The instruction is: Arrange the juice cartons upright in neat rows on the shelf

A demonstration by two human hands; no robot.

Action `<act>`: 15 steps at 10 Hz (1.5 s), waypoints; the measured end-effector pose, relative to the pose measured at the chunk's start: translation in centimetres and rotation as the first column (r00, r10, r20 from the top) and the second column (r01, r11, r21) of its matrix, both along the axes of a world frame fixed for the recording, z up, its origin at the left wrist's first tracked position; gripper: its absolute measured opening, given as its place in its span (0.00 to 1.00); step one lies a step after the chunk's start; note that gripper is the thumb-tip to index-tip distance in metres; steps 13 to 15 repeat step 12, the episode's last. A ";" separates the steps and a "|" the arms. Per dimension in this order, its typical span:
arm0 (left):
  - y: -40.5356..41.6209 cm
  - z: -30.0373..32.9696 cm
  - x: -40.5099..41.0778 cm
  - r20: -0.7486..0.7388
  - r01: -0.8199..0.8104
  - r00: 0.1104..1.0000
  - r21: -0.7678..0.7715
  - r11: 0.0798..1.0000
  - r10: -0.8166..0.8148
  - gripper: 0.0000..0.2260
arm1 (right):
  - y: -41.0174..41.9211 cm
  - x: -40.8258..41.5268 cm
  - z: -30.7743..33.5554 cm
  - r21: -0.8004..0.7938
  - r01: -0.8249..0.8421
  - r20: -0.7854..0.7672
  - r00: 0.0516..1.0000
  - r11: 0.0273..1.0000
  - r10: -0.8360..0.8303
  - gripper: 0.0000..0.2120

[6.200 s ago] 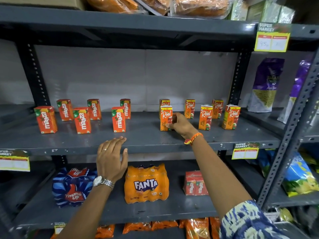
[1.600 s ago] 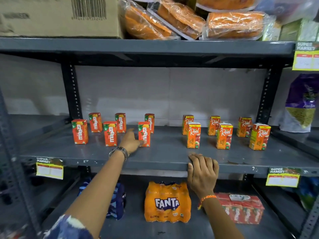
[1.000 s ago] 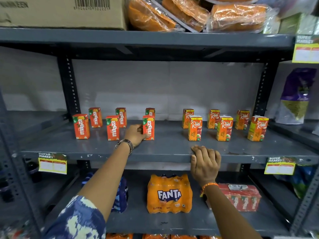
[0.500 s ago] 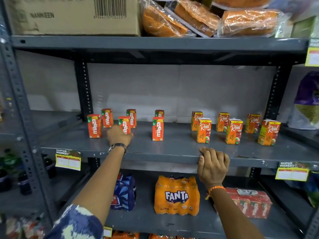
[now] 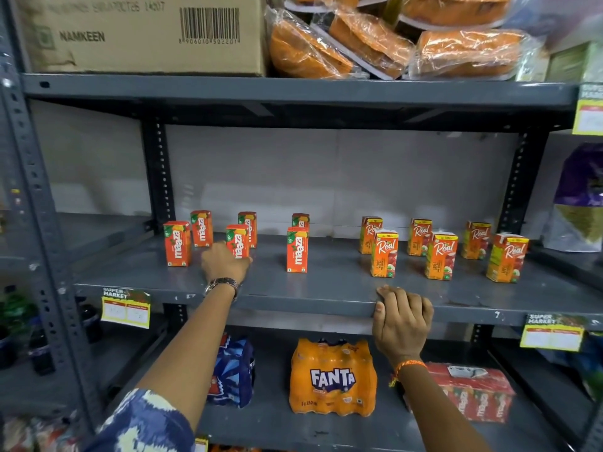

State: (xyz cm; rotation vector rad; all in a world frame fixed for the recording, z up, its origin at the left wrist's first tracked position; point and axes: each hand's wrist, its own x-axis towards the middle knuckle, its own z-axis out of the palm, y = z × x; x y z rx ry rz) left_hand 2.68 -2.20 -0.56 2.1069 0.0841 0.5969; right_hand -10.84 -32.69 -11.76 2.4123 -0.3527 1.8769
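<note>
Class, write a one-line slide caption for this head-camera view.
Left hand on a front-row Maaza carton, right hand gripping the shelf edge, Real cartons upright alongside.

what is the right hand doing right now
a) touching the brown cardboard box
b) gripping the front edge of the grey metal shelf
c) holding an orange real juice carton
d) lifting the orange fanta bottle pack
b: the right hand curls over the front edge of the grey metal shelf, away from every carton.
</note>
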 end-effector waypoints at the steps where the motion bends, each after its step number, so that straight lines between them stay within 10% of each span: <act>1: 0.7 0.1 -0.4 -0.029 0.045 0.998 -0.086 0.995 -0.047 0.27 | -0.2 0.1 -0.1 -0.004 0.000 -0.009 1.000 1.000 0.000 0.20; 3: 6.6 1.4 0.3 0.207 -0.185 0.934 -0.416 0.890 0.291 0.32 | -0.3 0.4 -0.4 -0.003 0.002 0.001 1.000 1.000 -0.002 0.20; 5: 9.1 1.8 3.4 -0.106 -0.235 0.970 -0.199 0.951 0.218 0.36 | 0.0 0.2 0.0 0.009 0.014 0.003 1.000 1.000 -0.014 0.20; 8: 8.9 0.8 4.3 -0.102 -0.228 0.969 0.000 0.974 0.227 0.30 | 0.2 0.0 0.2 -0.007 0.015 0.011 1.000 1.000 -0.015 0.20; 15: 9.0 0.8 3.4 -0.119 -0.224 0.970 -0.126 0.966 0.210 0.41 | 0.2 -0.4 0.2 0.044 -0.041 -0.063 0.997 0.998 0.044 0.18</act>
